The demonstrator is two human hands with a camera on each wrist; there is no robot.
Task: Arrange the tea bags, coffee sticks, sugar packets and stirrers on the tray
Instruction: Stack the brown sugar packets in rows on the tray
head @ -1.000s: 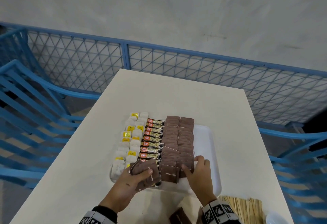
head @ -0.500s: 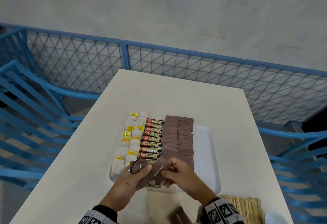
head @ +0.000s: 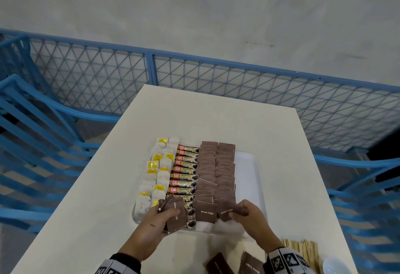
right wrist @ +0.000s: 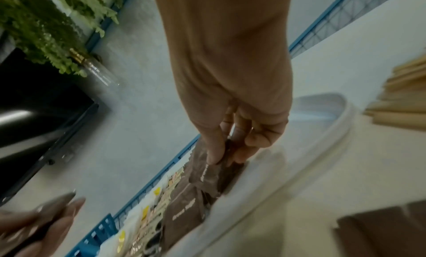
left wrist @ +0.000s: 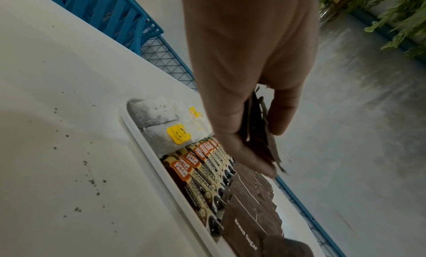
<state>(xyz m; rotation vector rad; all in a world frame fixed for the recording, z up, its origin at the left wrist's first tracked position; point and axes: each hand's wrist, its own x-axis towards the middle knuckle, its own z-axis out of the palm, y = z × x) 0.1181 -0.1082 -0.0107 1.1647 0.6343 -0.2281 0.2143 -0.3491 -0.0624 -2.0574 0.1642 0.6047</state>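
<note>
A white tray (head: 249, 178) on the table holds rows of tea bags (head: 159, 172), coffee sticks (head: 184, 175) and brown sugar packets (head: 216, 172). My left hand (head: 161, 216) grips a small stack of brown sugar packets (head: 175, 215) over the tray's near left corner; the left wrist view shows the stack (left wrist: 258, 131) between thumb and fingers. My right hand (head: 244, 211) pinches one brown sugar packet (head: 227, 211) at the near end of the right sugar row, seen also in the right wrist view (right wrist: 214, 173). Wooden stirrers (head: 303, 252) lie on the table at the near right.
Two loose sugar packets (head: 218, 265) lie on the table near my wrists. A white cup rim (head: 333, 267) shows at the near right corner. The tray's right strip is bare. Blue chairs (head: 32, 143) and a mesh fence (head: 216, 74) surround the table.
My right hand drew a packet from the stack in my left hand and carried it right, down to the near end of the right sugar row. The left hand stayed put.
</note>
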